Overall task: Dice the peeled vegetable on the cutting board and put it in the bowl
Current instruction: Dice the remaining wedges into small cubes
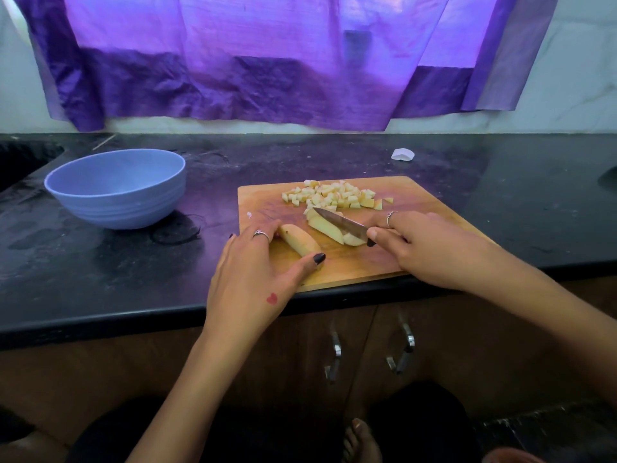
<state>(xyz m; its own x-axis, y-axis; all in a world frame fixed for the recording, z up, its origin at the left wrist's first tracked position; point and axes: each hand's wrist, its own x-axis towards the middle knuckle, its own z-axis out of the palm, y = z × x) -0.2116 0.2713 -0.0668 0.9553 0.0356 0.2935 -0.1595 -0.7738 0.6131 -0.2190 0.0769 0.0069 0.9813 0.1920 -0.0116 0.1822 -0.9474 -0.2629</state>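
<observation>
On the wooden cutting board (410, 208), the left hand (253, 275) closes its grip around a peeled vegetable piece (298, 240). The right hand (430, 245) grips a knife (340, 223), its blade resting on long slices (329, 230). Diced cubes (337, 195) lie heaped behind. The blue bowl (117, 188) stands on the dark worktop (100, 262), left of the board.

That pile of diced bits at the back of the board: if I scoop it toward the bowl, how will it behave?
The diced pile is many small loose cubes, so it will likely scatter rather than move as one. The cut faces look moist, so bits may stick to the knife or board. The bowl sits apart to the left, so some may drop on the way.
</observation>
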